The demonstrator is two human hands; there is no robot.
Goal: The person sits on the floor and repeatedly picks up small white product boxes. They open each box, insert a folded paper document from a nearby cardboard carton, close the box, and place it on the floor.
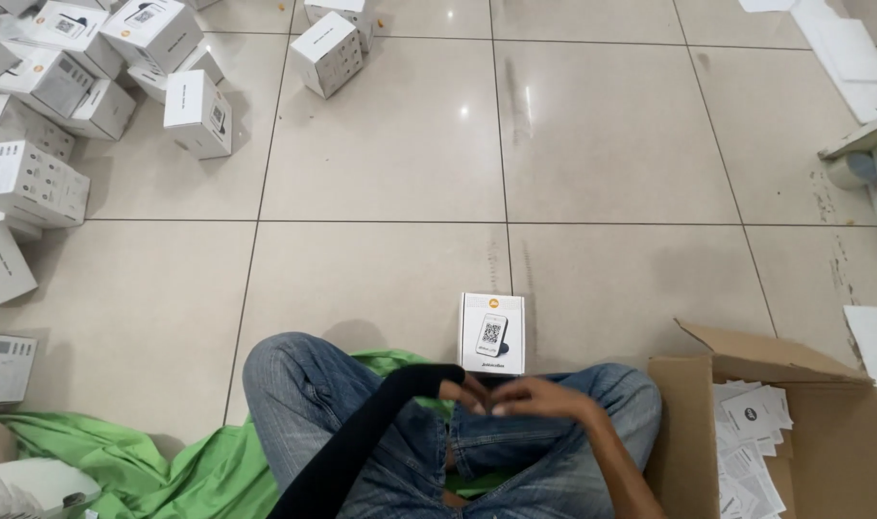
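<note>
Many white boxes (64, 106) lie heaped on the floor (602, 144) at your ten o'clock. At four o'clock an open carton (688, 423) holds white leaflets (751, 432). One small white box (491, 333) stands upright at twelve, just beyond your knees, label facing you. Your left hand (461, 389) and right hand (535, 396) meet in your lap, fingers together, seemingly empty.

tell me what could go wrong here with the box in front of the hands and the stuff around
The small white box stands on edge on glossy tile floor, so a nudge from either knee may tip it. Both hands, left hand and right hand, meet low in the lap, so whatever they work on is hidden and could slip unseen. The open carton of loose leaflets sits against the right leg and may spill if bumped.
</note>
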